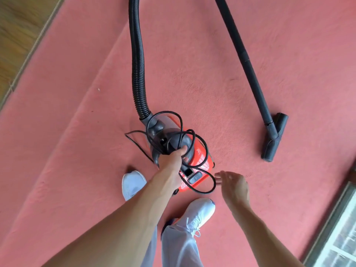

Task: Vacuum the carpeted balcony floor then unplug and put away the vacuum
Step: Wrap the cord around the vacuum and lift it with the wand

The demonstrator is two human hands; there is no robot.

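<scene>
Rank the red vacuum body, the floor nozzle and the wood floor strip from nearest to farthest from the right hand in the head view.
From the right hand:
1. Vacuum body, just to its left, under the cord loops.
2. Floor nozzle, ahead and to the right on the carpet.
3. Wood floor strip, far off at the upper left corner.

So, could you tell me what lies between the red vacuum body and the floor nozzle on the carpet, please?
In the head view, only bare pink carpet lies between the red vacuum body and the floor nozzle; the black cord stays looped over the body.
</scene>
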